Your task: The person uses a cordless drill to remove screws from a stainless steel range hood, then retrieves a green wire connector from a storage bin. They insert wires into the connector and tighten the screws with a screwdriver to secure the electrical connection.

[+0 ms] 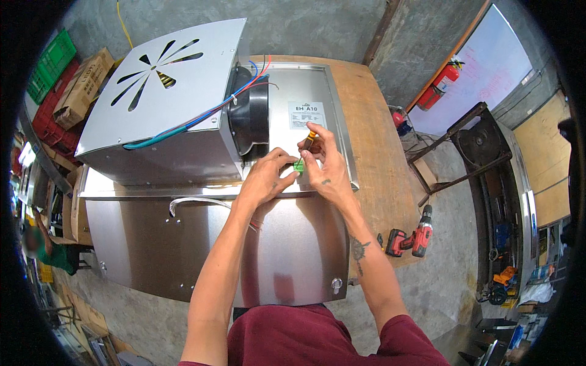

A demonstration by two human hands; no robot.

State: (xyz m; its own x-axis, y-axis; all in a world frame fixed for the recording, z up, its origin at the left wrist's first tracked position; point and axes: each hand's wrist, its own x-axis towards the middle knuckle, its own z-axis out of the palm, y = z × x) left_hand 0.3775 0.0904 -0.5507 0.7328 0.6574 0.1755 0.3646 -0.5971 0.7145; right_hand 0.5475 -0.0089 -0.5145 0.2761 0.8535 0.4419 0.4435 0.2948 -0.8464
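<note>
On steel housing point(293, 244), hands pinch green connector point(298, 165).

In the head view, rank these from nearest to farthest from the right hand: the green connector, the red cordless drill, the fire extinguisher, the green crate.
From the right hand:
1. Green connector: at its fingertips, between both hands.
2. Red cordless drill: lower right, at the wooden table's edge.
3. Fire extinguisher: upper right, by the wall.
4. Green crate: far upper left.

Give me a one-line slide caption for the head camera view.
Left hand steadies a green connector while right hand applies an orange-handled screwdriver.
</note>
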